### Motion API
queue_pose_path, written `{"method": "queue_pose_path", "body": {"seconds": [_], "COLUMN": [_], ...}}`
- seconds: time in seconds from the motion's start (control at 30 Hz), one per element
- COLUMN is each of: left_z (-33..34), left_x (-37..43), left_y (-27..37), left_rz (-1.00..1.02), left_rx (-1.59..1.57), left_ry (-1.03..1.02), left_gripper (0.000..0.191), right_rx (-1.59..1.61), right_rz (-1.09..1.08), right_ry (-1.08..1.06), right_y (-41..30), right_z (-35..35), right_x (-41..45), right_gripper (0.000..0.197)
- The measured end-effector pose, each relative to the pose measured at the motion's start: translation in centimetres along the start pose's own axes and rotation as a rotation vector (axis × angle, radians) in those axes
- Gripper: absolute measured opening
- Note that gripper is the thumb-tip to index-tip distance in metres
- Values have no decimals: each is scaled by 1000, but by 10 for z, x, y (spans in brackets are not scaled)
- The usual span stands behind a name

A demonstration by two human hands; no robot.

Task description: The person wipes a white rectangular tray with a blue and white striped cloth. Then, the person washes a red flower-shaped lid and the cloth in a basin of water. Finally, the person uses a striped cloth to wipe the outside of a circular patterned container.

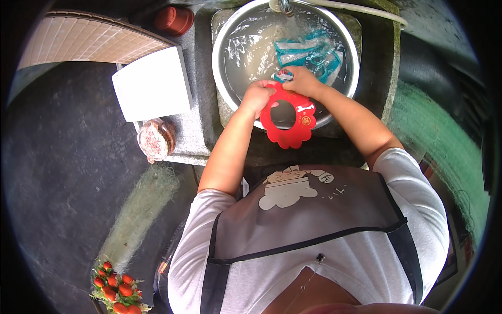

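Note:
A red scalloped ring-shaped piece [288, 137] with a round hole hangs over the near rim of a metal basin [218, 70]. My left hand [258, 97] grips its upper left edge. My right hand [301, 81] is at its upper right edge, with a bit of teal-and-white striped cloth at the fingers. More of that striped cloth [296, 53] lies in the water beyond my right hand. Above it, water runs from a metal faucet [286, 7] into the basin. Whether the cloth at my fingers joins the submerged part is unclear.
The basin stands in a stone sink [386, 78]. On the left ledge are a reddish-brown plastic pot [174, 21], a white box-like object [153, 84] and a lidded jar [156, 139]. A pale hose [361, 8] crosses the sink's far side. Red artificial fruit [117, 288] stands at lower left.

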State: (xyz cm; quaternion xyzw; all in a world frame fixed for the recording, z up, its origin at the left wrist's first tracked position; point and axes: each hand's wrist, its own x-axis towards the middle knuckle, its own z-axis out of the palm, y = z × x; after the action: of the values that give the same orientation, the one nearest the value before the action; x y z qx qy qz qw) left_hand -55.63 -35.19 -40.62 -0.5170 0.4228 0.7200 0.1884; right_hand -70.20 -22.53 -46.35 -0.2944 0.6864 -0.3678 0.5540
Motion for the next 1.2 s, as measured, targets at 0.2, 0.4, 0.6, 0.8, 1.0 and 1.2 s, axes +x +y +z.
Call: {"method": "queue_pose_path", "body": {"seconds": [0.2, 0.4, 0.6, 0.8, 1.0, 1.2], "left_z": [3, 2, 4, 6, 7, 8], "left_x": [-4, -2, -1, 0, 2, 5], "left_y": [8, 7, 6, 8, 10, 9], "left_rz": [6, 8, -1, 3, 9, 22], "left_rx": [18, 35, 39, 47, 63, 59], "left_ry": [3, 6, 10, -5, 23, 39], "left_gripper": [22, 21, 21, 21, 21, 20], "right_rx": [131, 28, 162, 230, 239, 287], "right_rz": [27, -24, 52, 33, 23, 45], "right_ry": [-38, -15, -85, -88, -59, -29], "right_y": [5, -2, 1, 8, 5, 2], "right_z": [-3, -4, -5, -4, -4, -3], "right_x": [2, -1, 2, 6, 4, 3], "right_gripper": [36, 34, 29, 27, 28, 28]}}
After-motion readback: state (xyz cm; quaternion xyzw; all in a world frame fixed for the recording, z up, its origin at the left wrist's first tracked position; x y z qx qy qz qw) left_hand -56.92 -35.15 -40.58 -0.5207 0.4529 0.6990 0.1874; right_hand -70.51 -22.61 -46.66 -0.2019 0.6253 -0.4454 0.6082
